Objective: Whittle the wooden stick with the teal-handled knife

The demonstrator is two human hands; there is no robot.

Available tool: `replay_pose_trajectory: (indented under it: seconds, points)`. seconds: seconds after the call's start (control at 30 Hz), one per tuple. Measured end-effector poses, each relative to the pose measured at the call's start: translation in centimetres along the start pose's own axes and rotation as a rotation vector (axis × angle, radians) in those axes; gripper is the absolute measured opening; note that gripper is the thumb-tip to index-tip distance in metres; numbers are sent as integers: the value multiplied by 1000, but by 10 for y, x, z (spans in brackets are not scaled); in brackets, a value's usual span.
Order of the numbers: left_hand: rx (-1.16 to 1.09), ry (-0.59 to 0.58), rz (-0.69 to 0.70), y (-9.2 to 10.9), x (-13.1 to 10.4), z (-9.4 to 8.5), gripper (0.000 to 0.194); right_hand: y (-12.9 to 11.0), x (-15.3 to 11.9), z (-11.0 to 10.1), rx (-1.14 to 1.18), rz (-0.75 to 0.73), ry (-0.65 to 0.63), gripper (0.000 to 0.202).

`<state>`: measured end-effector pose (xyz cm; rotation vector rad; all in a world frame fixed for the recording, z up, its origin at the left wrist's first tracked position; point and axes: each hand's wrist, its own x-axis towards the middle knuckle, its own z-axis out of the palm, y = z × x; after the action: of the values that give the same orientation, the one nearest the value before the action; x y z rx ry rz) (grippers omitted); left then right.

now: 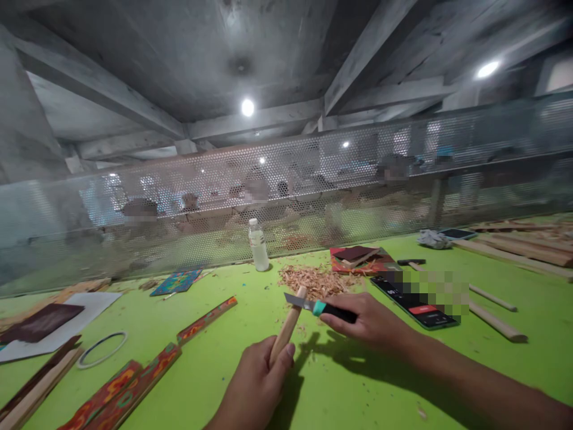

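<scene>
My left hand (264, 373) is closed round the lower part of a pale wooden stick (286, 331), which points up and away over the green table (340, 382). In my right hand (369, 319) is a knife (338, 312) with a black and teal handle. Its blade lies across the stick near the far end, touching or just over the wood; I cannot tell which. Behind the stick is a heap of wood shavings (316, 279). Smaller chips are scattered on the table around it.
A water bottle (258, 246) stands before the perforated metal screen (215, 209). At right lie a phone (414, 301), a hammer (414, 263) and wooden rods (499, 322). Painted strips (129, 391), a tape ring (102, 349) and brown sandpaper (45, 322) lie at left. People are beyond the screen.
</scene>
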<state>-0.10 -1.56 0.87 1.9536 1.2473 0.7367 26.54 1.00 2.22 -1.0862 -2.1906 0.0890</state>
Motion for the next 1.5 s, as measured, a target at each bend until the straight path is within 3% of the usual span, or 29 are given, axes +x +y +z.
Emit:
replay_pose_trajectory:
  seconds: [0.2,0.43,0.67,0.83,1.07,1.27,1.5]
  points:
    - [6,-1,-16,-1,1,1,42,5,0,-3,-25,72,41,35]
    - [18,-17,-24,3,-2,0,43,18,1,-14,-6,154,189,35]
    - [8,4,-12,2,-2,-1,44,-1,-1,-5,35,19,-32,32]
    - [-45,-18,2,2,-3,-1,42,-9,-2,3,71,-41,-80,30]
    - [-108,-45,-12,3,-2,-1,42,-10,-2,4,50,-11,-89,29]
    - [-75,-16,-13,1,-1,-2,43,-8,-2,1,11,8,-39,30]
    - [-35,-36,-5,7,-6,-2,43,29,2,-21,-59,297,218,45]
